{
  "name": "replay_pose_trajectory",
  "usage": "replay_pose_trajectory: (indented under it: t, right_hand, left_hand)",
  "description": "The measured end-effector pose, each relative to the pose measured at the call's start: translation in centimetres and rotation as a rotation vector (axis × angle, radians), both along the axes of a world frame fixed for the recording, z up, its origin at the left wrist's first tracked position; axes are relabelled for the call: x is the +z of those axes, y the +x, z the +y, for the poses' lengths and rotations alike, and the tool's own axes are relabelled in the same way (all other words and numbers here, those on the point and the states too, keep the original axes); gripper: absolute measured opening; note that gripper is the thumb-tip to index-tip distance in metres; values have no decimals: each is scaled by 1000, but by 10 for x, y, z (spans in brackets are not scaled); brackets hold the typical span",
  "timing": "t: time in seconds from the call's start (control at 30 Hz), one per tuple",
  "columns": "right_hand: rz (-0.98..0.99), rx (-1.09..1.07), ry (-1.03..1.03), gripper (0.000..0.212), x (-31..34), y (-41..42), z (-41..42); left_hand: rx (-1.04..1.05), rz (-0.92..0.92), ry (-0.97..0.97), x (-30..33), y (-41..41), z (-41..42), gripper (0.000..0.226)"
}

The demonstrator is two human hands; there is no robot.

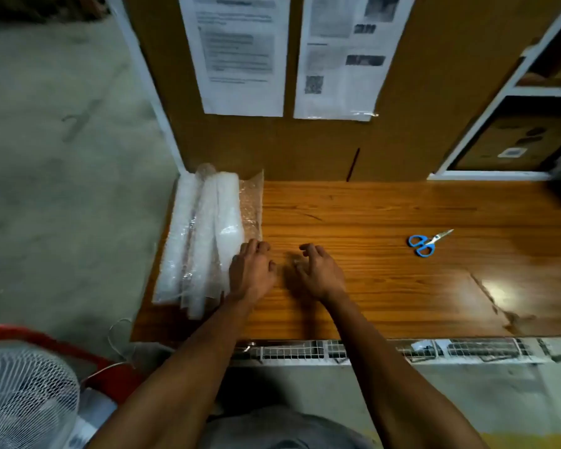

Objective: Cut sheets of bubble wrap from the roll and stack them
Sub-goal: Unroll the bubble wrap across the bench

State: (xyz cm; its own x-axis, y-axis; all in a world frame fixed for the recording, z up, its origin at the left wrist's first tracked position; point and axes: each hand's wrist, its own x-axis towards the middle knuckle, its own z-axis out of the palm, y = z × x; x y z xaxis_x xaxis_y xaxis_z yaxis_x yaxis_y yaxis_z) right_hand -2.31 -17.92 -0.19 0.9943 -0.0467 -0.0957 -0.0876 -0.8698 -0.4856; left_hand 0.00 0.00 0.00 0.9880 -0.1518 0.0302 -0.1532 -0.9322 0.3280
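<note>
Looks like stacking: your left hand (251,273) rests flat-fingered against the bubble wrap (208,234) pile's near edge, right hand (318,272) hovers loosely curled, empty; scissors (426,242) lie well right of your fingers, grab next.

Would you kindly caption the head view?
Left hand touching bubble wrap; right hand empty; scissors idle on table.

Two hands are out over one wooden bench (370,286): the left hand (251,270) and the right hand (319,272). One pair of blue-handled scissors (426,243) lies there. One heap of bubble wrap (204,234) sits at the left end; its separate sheets can't be counted. Two printed papers (240,53) hang on the board behind. One white fan (23,393) stands on the floor.
</note>
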Motion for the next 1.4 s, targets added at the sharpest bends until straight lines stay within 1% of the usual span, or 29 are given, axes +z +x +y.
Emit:
replay_pose_trajectory:
  t: [0.13, 0.27, 0.4, 0.5, 0.6, 0.67, 0.73, 0.83, 0.93, 1.07, 1.17, 1.33, 1.4]
  right_hand:
    - [108, -18, 98, 51, 5, 32, 50]
    - [143, -1, 146, 54, 4, 57, 88]
    - [159, 56, 101, 51, -4, 78, 110]
    - [187, 16, 71, 49, -11, 87, 117]
    - [221, 1, -1, 50, -18, 91, 118]
    - [213, -4, -26, 50, -22, 91, 115]
    - [206, -21, -24, 46, -25, 93, 110]
    - [174, -100, 73, 35, -31, 96, 97]
    - [127, -216, 141, 28, -40, 96, 76]
    - [65, -347, 173, 21, -52, 88, 37]
    - [29, -438, 197, 21, -52, 78, 3]
    - [-26, -630, 311, 17, -55, 54, -60]
    - [-49, -689, 356, 21, -56, 46, -86]
  left_hand:
    - [74, -17, 110, -2, 18, 33, 48]
    - [120, -32, 81, -7, 32, 48, 51]
    - [153, 45, 30, -12, 43, 55, 52]
    - [139, 74, 22, -13, 50, 57, 52]
    - [125, 86, 30, -17, 55, 57, 55]
    - [119, 89, 38, -20, 57, 55, 58]
    - [95, 73, 55, -24, 59, 53, 59]
    - [47, 62, 55, -26, 63, 47, 61]
    - [25, 99, -1, -27, 67, 34, 62]
    - [-40, 138, -102, -26, 66, 5, 62]
    - [-74, 165, -167, -26, 63, -25, 62]
    - [-128, 218, -265, -25, 55, -82, 59]
    - [-168, 230, -322, -26, 51, -106, 56]
